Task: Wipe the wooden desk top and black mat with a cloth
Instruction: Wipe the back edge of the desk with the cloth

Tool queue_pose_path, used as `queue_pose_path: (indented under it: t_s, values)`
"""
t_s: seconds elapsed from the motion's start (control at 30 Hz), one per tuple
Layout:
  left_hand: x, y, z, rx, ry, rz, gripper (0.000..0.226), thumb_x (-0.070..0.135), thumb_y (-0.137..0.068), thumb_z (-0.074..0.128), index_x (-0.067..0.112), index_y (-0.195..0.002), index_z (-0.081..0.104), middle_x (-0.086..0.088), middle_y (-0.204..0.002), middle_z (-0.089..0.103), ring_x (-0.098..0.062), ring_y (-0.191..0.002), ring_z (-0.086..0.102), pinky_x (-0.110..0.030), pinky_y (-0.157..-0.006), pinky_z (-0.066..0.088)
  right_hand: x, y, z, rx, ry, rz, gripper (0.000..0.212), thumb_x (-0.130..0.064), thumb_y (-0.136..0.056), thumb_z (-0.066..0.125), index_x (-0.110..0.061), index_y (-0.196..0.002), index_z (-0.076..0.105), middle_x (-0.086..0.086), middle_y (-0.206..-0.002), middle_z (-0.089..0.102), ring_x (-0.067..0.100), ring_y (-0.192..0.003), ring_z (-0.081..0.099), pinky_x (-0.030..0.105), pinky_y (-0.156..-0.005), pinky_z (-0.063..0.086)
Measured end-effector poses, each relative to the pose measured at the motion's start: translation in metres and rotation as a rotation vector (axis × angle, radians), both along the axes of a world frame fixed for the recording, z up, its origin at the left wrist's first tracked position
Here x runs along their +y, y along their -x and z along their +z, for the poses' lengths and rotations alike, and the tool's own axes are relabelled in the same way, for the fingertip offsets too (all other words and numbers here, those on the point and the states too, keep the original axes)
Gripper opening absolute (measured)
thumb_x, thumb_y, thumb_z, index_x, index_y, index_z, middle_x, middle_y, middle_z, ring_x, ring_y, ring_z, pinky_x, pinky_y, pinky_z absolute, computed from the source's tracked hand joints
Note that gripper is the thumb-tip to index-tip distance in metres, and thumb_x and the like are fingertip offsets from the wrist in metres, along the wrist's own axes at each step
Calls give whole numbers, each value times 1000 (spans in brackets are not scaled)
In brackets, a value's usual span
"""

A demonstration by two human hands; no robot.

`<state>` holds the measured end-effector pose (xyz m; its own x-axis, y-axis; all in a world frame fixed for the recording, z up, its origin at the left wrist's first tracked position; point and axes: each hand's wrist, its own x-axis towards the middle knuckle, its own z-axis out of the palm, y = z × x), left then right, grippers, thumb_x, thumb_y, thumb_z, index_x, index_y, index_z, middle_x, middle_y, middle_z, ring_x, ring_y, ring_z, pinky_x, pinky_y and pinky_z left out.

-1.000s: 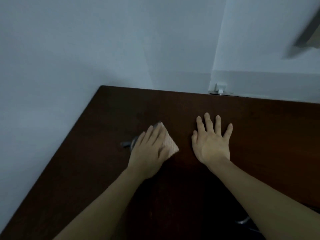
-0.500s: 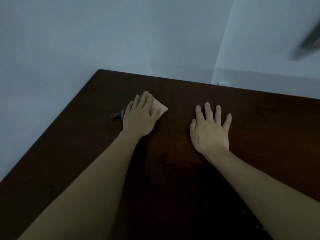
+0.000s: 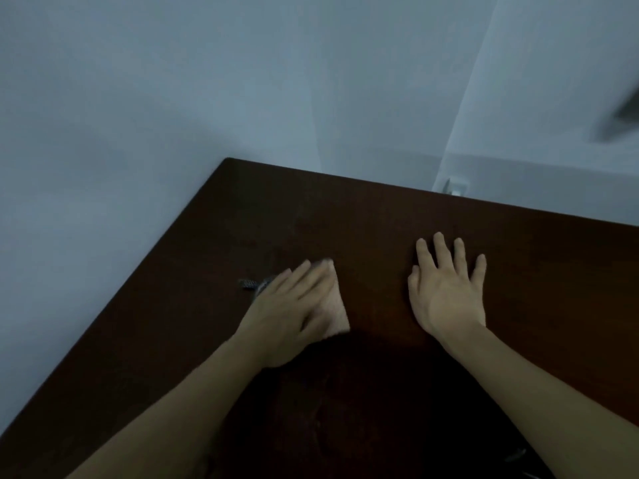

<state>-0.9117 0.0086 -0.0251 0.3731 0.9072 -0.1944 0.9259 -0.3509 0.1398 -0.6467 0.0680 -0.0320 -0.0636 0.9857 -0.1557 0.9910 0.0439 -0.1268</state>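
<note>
The dark wooden desk top (image 3: 345,219) fills the lower frame, its far left corner against pale walls. My left hand (image 3: 294,309) lies flat with straight fingers on a small pinkish cloth (image 3: 337,312), pressing it to the wood; a grey part of the cloth (image 3: 250,284) sticks out on the hand's left. My right hand (image 3: 447,292) rests palm down on the desk, fingers spread, holding nothing. A very dark patch (image 3: 363,392) lies between my forearms; whether it is the black mat or shadow I cannot tell.
Pale walls (image 3: 173,98) border the desk on the left and behind. A white wall socket (image 3: 456,186) sits just past the far edge. A blurred dark object (image 3: 622,119) shows at the upper right. Something small and dark (image 3: 515,456) lies near my right forearm.
My left hand has slid the cloth back toward me from the far part of the desk. My right hand stays flat in the same spot. The camera has tilted slightly.
</note>
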Motion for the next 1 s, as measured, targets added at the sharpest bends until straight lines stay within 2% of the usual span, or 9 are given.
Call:
queue_pose_path:
  t_s: [0.07, 0.17, 0.3, 0.4, 0.5, 0.57, 0.67, 0.83, 1.0]
  values:
    - [35, 9, -2, 1, -32, 110, 63, 55, -105, 17, 33, -159, -8, 14, -166, -16, -9, -152, -15, -38, -126, 0, 2, 1, -2, -7, -18, 19, 60, -40, -106, 15, -20, -162, 10, 7, -170, 4, 31, -156, -3, 59, -124, 1]
    - [93, 15, -11, 36, -65, 221, 64, 53, -105, 15, 28, -160, -6, 7, -168, -11, -15, -154, -9, -37, -124, -2, 3, 2, -6, -9, -39, 51, 60, -40, -106, 16, -20, -162, 13, 6, -170, 7, 28, -157, -1, 56, -124, 1]
    - [130, 5, -12, 6, -64, 247, 63, 48, -106, 16, 22, -161, -1, 0, -169, -7, -21, -155, -6, -39, -124, -1, 4, 4, -6, -30, -33, 28, 59, -40, -105, 19, -22, -162, 16, 4, -170, 10, 26, -157, 2, 55, -125, 4]
    - [104, 6, -4, -22, -39, 122, 63, 47, -106, 19, 23, -161, 0, 2, -169, -9, -20, -155, -7, -39, -125, 0, 7, 14, 2, -29, -19, 14, 57, -35, -106, 28, -20, -160, 24, 2, -169, 15, 24, -156, 8, 52, -125, 8]
    - [48, 29, 2, -76, 16, -68, 62, 50, -106, 21, 30, -161, -1, 12, -166, -15, -11, -153, -15, -35, -125, -4, 4, 47, 11, 26, -37, 105, 56, -32, -104, 35, -22, -158, 30, 0, -168, 20, 21, -155, 18, 49, -125, 12]
    - [23, 54, 3, -71, 28, -173, 61, 51, -107, 22, 32, -161, -2, 16, -166, -18, -7, -151, -21, -31, -123, -9, 6, 78, 11, 61, -23, 166, 58, -38, -103, 25, -25, -159, 27, -2, -169, 15, 20, -156, 12, 48, -125, 7]
    - [25, 90, 3, -34, 25, -236, 62, 53, -107, 23, 34, -160, -3, 19, -165, -17, -4, -150, -22, -27, -122, -13, 14, 108, 5, 109, 4, 152, 74, -49, -92, 1, -29, -161, 20, -5, -170, 6, 19, -157, -1, 50, -124, -1]
    - [94, 104, -7, -5, -41, -56, 63, 52, -105, 20, 33, -160, -5, 16, -166, -16, -9, -153, -15, -35, -125, -1, 14, 114, -7, 63, -18, 97, 71, -50, -95, -1, -30, -161, 16, -5, -170, 4, 18, -156, -6, 49, -125, -7]
    - [191, 70, -11, -7, -74, 91, 63, 49, -105, 17, 26, -161, -1, 6, -168, -11, -16, -155, -9, -37, -126, -2, 16, 115, -5, 71, -21, 86, 68, -48, -98, 5, -30, -161, 18, -5, -170, 5, 17, -156, -7, 50, -125, -7]
